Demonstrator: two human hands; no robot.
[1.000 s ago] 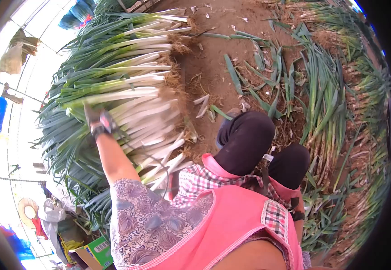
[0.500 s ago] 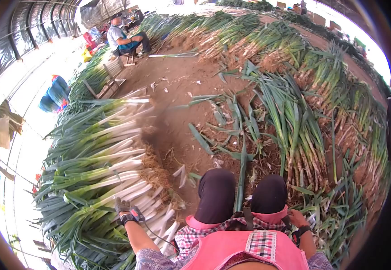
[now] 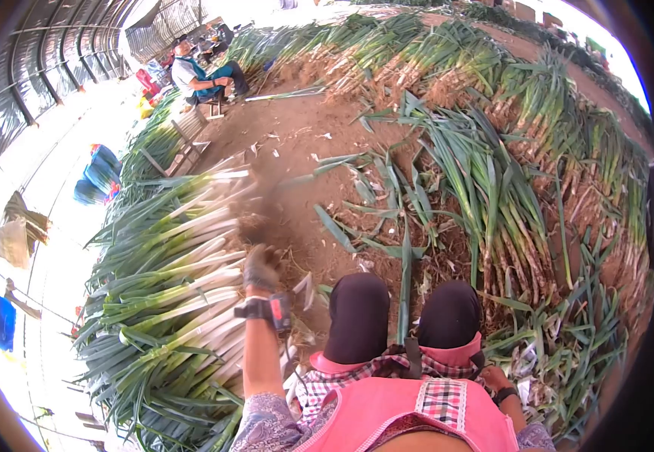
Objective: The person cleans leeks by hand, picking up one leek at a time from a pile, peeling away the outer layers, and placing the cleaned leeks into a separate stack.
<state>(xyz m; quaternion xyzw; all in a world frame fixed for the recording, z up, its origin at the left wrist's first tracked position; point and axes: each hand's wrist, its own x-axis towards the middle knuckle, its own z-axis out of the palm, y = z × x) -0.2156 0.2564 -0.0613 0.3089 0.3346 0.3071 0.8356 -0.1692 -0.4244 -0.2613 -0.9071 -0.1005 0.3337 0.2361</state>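
My left hand point(image 3: 261, 269), in a grey glove with a strap and device at the wrist, is over the root ends of a long row of cleaned leeks point(image 3: 214, 279); its fingers are smeared by motion. The leeks lie side by side, white stems toward me and green tops to the left. My right hand point(image 3: 495, 379), with a dark band at the wrist, rests low beside my right thigh against the pink apron point(image 3: 395, 403), its fingers mostly hidden. Between my knees lies a single long green leek leaf point(image 3: 404, 282).
Uncleaned leeks point(image 3: 493, 203) with soil on their stems are heaped to the front right. Stripped leaves point(image 3: 553, 346) pile up beside my right side. A seated person point(image 3: 203, 75) is at the far left, near a wooden rack point(image 3: 184, 147). More leek bunches point(image 3: 387, 53) line the back.
My left hand has moved up and right, from over the leek stems to their root ends. My right hand has stayed beside my thigh. The view has shifted slightly.
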